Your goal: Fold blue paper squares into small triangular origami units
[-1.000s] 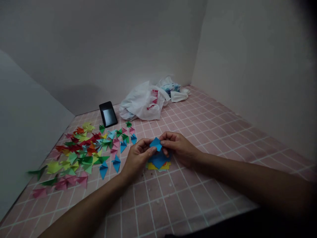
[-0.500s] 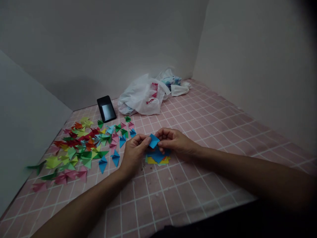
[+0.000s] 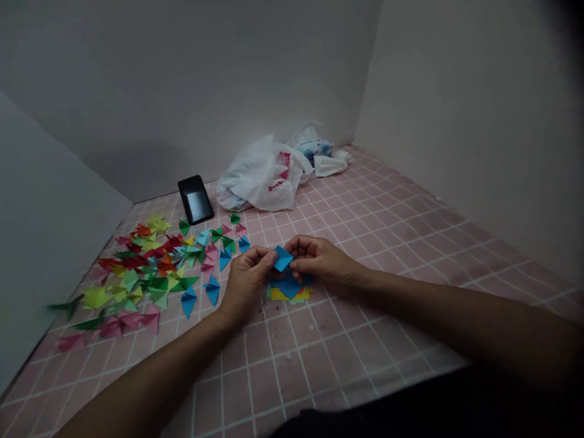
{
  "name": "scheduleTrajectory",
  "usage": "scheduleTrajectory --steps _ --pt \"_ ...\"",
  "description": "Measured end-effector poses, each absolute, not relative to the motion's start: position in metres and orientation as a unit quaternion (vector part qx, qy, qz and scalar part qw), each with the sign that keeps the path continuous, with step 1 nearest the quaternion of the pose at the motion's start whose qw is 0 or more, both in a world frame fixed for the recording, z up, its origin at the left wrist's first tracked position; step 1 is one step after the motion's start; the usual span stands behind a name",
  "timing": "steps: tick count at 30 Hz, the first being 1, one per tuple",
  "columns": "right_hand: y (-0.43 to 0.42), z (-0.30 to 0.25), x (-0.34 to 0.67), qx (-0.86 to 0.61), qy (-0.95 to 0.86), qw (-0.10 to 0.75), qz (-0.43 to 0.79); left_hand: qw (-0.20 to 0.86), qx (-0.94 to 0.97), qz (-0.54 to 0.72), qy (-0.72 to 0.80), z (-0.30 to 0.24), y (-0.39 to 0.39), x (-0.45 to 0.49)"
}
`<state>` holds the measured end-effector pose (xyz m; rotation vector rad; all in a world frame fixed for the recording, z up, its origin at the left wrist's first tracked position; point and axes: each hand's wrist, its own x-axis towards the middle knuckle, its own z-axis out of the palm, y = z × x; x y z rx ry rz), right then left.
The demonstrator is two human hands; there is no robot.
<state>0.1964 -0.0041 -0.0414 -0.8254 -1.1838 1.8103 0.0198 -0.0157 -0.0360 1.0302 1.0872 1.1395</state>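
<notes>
Between my two hands is a small piece of blue origami paper [image 3: 283, 260], folded into a diamond. My left hand [image 3: 249, 277] pinches its left corner with thumb and fingers. On the opposite side, my right hand [image 3: 317, 258] has its thumb and bent fingers closed at the right corner. Just below the hands lies a stack of paper squares [image 3: 290, 294], blue on top with yellow and other colours showing at its edge. Blue folded paper cranes [image 3: 212, 290] rest on the cloth to the left of my left hand.
Many folded cranes in red, green, yellow and pink [image 3: 157, 249] spread over the left side of the pink checked cloth [image 3: 365, 365]. A black phone or tablet [image 3: 196, 199] leans at the back, beside a white plastic bag [image 3: 262, 176]. Walls bound the surface behind and on both sides.
Both hands keep the same hold on the blue paper. The whole view has shifted very slightly; nothing else visibly differs.
</notes>
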Motion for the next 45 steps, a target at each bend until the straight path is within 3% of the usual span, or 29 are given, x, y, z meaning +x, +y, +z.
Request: scheduleTrajectory --steps 10,17,32,38,45 --pt "-0.004 -0.041 0.197 -0.344 -0.485 0.413 0.689 0.568 0.489 0.483 0.452 -0.038 -0.015 0.017" --pt "-0.004 -0.039 0.197 -0.356 -0.456 0.449 0.681 0.629 0.473 0.472 0.398 -0.047 -0.015 0.019" --pt "-0.008 -0.043 0.194 -0.358 -0.474 0.419 0.687 0.546 0.505 0.483 0.463 -0.042 -0.019 0.020" --pt "-0.010 -0.042 0.194 -0.320 -0.548 0.471 0.612 0.555 0.503 0.478 0.458 -0.039 -0.019 0.020" --pt "-0.014 -0.039 0.196 -0.369 -0.571 0.457 0.575 0.557 0.492 0.485 0.462 -0.036 -0.021 0.022"
